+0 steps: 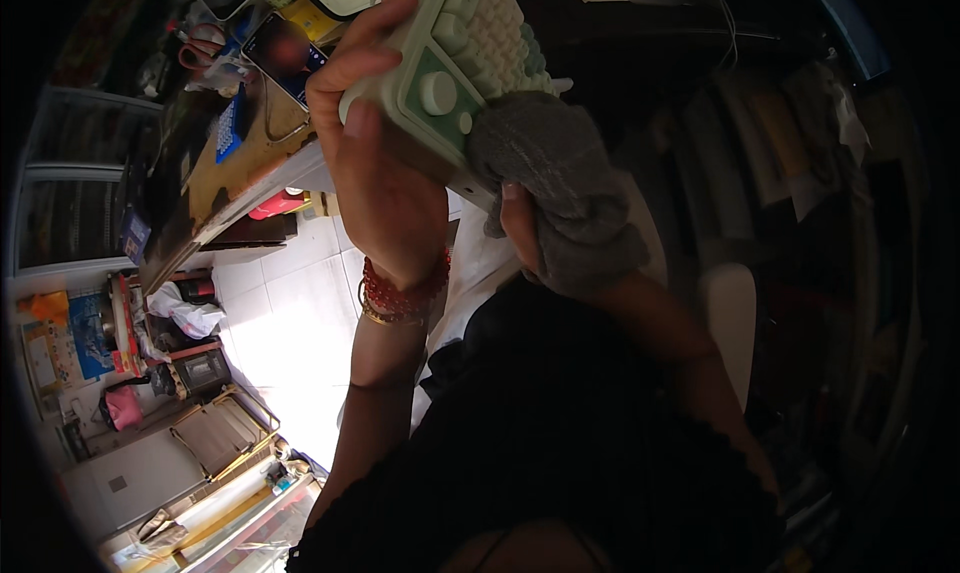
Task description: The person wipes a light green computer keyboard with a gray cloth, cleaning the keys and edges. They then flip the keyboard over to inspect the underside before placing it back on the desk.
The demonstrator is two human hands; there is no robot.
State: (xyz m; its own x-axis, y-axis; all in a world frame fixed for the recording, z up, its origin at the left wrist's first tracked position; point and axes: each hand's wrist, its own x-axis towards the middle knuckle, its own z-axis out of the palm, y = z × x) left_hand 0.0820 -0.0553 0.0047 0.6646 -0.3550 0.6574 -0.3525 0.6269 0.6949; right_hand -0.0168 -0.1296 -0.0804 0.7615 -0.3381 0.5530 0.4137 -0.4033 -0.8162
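A pale green and cream keyboard with a round knob is lifted up and tilted on its side in front of me. My left hand grips its left end, fingers reaching over the edge and the thumb near the knob panel. Red bead bracelets circle that wrist. A bunched grey cloth presses against the keyboard's near edge, by the knob. My right hand is closed on the cloth, which covers most of its fingers; the thumb shows at the cloth's side.
On the wooden desk at left lie a phone, red-handled scissors and a blue object. Below are a sunlit tiled floor, a white plastic bag and shelves of goods. A white chair part stands at right, before dark surroundings.
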